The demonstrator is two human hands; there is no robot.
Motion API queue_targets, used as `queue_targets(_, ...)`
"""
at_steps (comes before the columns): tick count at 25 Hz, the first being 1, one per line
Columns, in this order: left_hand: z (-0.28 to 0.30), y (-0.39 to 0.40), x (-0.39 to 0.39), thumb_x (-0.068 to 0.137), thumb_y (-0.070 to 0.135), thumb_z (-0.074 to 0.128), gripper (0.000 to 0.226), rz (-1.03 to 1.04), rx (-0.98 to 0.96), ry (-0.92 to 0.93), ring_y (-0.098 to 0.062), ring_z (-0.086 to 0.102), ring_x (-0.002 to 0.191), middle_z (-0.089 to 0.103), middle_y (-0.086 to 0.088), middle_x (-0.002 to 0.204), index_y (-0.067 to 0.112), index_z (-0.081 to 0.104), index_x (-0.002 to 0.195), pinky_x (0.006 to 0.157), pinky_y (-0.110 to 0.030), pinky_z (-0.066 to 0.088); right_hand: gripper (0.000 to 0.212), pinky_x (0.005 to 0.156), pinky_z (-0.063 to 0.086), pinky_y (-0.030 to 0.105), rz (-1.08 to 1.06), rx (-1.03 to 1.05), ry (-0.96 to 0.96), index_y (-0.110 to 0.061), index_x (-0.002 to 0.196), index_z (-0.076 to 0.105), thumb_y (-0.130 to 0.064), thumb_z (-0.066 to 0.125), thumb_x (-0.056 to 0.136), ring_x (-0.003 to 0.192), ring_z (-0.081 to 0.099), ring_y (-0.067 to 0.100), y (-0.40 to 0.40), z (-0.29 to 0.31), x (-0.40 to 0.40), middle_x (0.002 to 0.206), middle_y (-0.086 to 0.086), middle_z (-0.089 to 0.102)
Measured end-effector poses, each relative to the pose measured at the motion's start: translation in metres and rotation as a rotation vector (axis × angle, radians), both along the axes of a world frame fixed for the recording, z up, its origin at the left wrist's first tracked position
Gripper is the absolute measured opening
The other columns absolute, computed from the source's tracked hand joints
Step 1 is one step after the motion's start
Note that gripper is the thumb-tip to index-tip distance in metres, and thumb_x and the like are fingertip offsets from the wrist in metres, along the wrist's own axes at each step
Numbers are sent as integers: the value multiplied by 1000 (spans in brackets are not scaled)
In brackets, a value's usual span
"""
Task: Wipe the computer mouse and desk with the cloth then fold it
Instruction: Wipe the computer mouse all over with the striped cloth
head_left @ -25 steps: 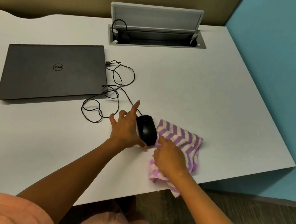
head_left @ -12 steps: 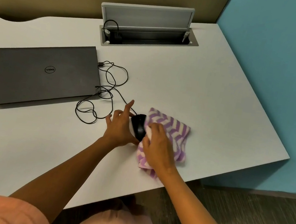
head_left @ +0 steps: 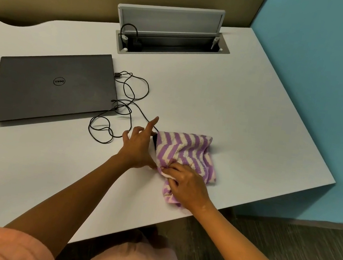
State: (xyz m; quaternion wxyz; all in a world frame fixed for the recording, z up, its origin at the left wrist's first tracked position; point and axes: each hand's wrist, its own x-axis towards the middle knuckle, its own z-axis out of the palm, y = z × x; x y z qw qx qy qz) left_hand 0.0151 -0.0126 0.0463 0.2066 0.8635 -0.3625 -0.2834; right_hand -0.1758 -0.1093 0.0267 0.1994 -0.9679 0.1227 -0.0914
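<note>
A purple-and-white zigzag cloth point(head_left: 185, 152) lies draped over the black computer mouse point(head_left: 154, 141), of which only a thin dark sliver shows at the cloth's left edge. My left hand point(head_left: 138, 145) presses against the mouse's left side, thumb low at the cloth's edge and the other fingers spread. My right hand point(head_left: 187, 183) pinches the near part of the cloth, close to the front edge of the white desk point(head_left: 245, 118).
A closed dark laptop point(head_left: 54, 88) lies at the left. A tangled black cable point(head_left: 122, 109) runs from it to the mouse. An open cable hatch point(head_left: 171, 38) with raised lid sits at the back. The desk's right edge drops off toward a blue wall point(head_left: 328, 86).
The cloth has been pulled leftward over the mouse, which was fully visible a second ago. My right hand slid back toward me along the cloth. The left hand stayed beside the mouse.
</note>
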Motion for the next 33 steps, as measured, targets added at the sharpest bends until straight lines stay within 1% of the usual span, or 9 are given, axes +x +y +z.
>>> queue_targets(4, 5, 3, 0, 47, 47, 96, 150, 3, 2, -4, -25, 22, 147, 43, -2, 150, 39, -8, 154, 117, -55, 4, 25, 74, 52, 21, -139, 88, 17, -22, 103, 71, -23, 48, 92, 91, 62, 13, 6, 2, 8, 104, -5, 69)
queue_targets(9, 6, 11, 1, 44, 37, 98, 151, 30, -43, -1, -21, 27, 140, 49, 7, 144, 39, -7, 153, 114, -52, 9, 30, 50, 44, 10, -947, 706, -412, -18, 74, 61, -15, 36, 90, 67, 62, 15, -33, 37, 6, 73, -2, 63)
queue_targets(11, 7, 9, 0, 43, 39, 98, 151, 59, -47, 19, -22, 28, 140, 47, 4, 143, 39, -6, 153, 115, -51, 9, 28, 49, 45, 8, -1098, 662, -596, -11, 79, 61, -17, 34, 85, 73, 65, 19, -52, 56, 0, 76, 2, 64)
queue_targets(15, 8, 4, -5, 40, 48, 97, 152, 71, -72, 35, -22, 29, 140, 45, 3, 143, 39, -5, 153, 117, -52, 11, 22, 60, 48, 8, -1015, 375, -775, -14, 89, 59, -19, 38, 87, 78, 61, 10, -73, 85, -2, 87, 0, 62)
queue_targets(17, 8, 0, -9, 39, 52, 96, 152, 76, -85, 50, -22, 31, 139, 45, 3, 142, 38, -3, 153, 118, -54, 12, 18, 64, 46, 8, -909, 171, -699, -19, 95, 58, -19, 41, 90, 81, 57, 4, -69, 88, 4, 95, -2, 61)
queue_targets(19, 7, -4, -13, 38, 54, 95, 150, 81, -103, 50, -22, 34, 135, 46, 3, 139, 37, 0, 153, 117, -53, 15, 18, 66, 47, 15, -779, 40, -438, -19, 106, 55, -19, 43, 92, 85, 59, 9, -56, 78, 13, 104, 0, 62)
queue_targets(23, 4, -11, -20, 40, 52, 95, 148, 95, -139, 79, -22, 38, 132, 46, 1, 137, 34, 2, 154, 114, -48, 22, 40, 67, 57, 35, -682, 118, 190, -14, 134, 34, -23, 45, 97, 88, 64, 22, -16, 35, 19, 114, 7, 61)
queue_targets(29, -1, -13, -18, 35, 54, 96, 153, 158, -141, 98, -23, 38, 132, 47, 1, 137, 36, -1, 153, 114, -47, 23, 63, 83, 54, 38, -677, 8, 290, -13, 140, 31, -40, 58, 90, 116, 54, 32, -22, 26, 32, 137, 13, 46)
queue_targets(33, -5, -11, -20, 30, 55, 95, 154, 205, -167, 113, -23, 41, 128, 49, 4, 132, 42, -1, 150, 112, -42, 24, 42, 77, 55, 33, -566, 24, 254, -16, 138, 44, -13, 51, 96, 108, 58, 29, -35, 30, 48, 135, 10, 51)
